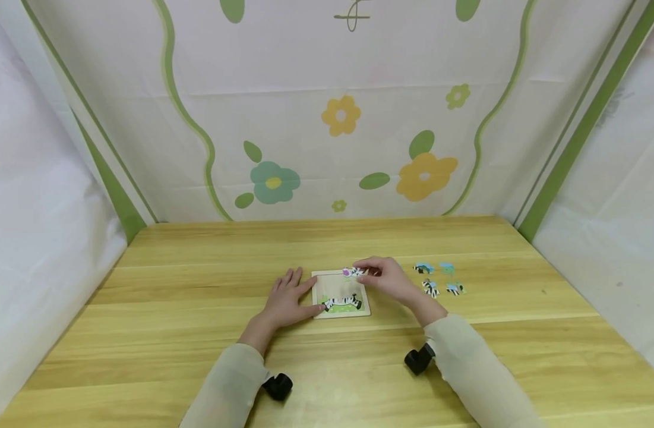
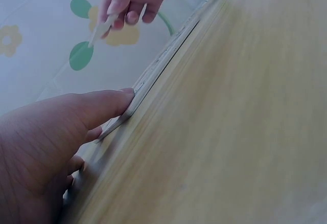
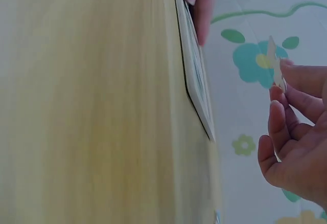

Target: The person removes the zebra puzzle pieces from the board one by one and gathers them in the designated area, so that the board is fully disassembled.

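Note:
A square wooden puzzle board [image 1: 332, 286] lies on the table, its lower part filled with a zebra-body picture on green. My left hand [image 1: 287, 302] rests at its left edge with the fingers spread, thumb on the lower left corner; in the left wrist view that thumb [image 2: 104, 104] presses the rim. Over the board's upper right side, my right hand [image 1: 386, 279] pinches a puzzle piece [image 1: 352, 272] with zebra stripes and a pink-purple patch. The right wrist view shows this thin piece [image 3: 276, 65] edge-on between thumb and fingertips, raised above the board.
To the right of the right hand lie several loose puzzle pieces [image 1: 430, 289] with stripes, blue and green. The wooden table [image 1: 198, 267] ends at a white cloth backdrop [image 1: 305, 65] with printed flowers, and cloth also hangs on both sides.

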Demonstrator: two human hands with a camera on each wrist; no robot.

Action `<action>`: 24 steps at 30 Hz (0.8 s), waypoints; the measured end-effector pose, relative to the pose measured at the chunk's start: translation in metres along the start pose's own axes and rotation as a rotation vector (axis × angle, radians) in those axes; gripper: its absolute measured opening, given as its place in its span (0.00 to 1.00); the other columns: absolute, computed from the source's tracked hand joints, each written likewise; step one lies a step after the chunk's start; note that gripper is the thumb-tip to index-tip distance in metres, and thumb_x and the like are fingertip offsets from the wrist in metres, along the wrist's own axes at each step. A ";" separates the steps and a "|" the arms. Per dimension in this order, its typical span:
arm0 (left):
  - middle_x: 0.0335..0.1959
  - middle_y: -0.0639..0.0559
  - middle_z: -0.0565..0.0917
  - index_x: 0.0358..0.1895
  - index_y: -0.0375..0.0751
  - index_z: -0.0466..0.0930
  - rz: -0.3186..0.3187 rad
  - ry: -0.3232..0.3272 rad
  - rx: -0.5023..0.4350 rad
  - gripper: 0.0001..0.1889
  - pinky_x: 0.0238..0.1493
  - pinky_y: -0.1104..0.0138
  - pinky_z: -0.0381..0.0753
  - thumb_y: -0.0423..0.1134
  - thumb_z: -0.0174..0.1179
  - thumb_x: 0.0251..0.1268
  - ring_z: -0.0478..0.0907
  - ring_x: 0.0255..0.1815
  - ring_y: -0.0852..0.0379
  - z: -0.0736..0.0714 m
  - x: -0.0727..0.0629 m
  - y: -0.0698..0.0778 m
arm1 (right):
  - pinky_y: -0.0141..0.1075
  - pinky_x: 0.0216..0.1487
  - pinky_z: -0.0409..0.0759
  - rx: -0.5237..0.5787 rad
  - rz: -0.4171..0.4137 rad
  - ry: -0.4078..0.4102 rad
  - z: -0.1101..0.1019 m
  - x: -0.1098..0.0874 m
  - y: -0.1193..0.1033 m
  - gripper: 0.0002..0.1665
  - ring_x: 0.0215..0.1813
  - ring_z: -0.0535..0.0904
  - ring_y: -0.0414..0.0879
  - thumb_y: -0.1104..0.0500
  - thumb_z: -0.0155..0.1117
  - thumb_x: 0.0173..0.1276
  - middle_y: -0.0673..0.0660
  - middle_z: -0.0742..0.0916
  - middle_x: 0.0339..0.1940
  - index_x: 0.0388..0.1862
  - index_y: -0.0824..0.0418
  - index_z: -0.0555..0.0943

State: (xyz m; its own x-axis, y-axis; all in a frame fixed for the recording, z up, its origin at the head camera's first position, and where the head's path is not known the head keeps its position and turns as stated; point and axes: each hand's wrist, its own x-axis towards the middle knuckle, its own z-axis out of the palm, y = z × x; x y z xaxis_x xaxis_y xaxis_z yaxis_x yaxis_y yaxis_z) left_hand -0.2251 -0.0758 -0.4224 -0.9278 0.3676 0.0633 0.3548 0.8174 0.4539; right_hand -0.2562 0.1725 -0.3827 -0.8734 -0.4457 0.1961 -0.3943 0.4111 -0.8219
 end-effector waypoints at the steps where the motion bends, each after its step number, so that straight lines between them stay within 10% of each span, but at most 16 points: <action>1: 0.65 0.39 0.49 0.63 0.47 0.60 0.002 0.000 -0.003 0.37 0.60 0.51 0.37 0.63 0.50 0.51 0.38 0.65 0.43 0.000 0.000 0.000 | 0.34 0.31 0.72 0.003 0.001 0.007 -0.005 -0.003 0.000 0.17 0.33 0.71 0.48 0.62 0.61 0.56 0.56 0.80 0.36 0.45 0.66 0.77; 24: 0.65 0.38 0.49 0.63 0.47 0.60 0.001 0.008 -0.002 0.37 0.60 0.51 0.36 0.63 0.51 0.51 0.38 0.65 0.43 -0.001 0.001 -0.002 | 0.41 0.34 0.73 0.027 0.157 0.106 -0.073 -0.044 0.042 0.21 0.36 0.71 0.48 0.60 0.60 0.58 0.62 0.78 0.44 0.49 0.68 0.75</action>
State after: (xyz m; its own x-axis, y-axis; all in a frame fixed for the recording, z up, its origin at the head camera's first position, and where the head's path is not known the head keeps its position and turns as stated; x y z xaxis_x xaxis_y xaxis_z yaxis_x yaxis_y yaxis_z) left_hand -0.2266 -0.0776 -0.4226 -0.9285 0.3646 0.0707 0.3553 0.8164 0.4553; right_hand -0.2553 0.2673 -0.3870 -0.9493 -0.2912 0.1181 -0.2441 0.4469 -0.8606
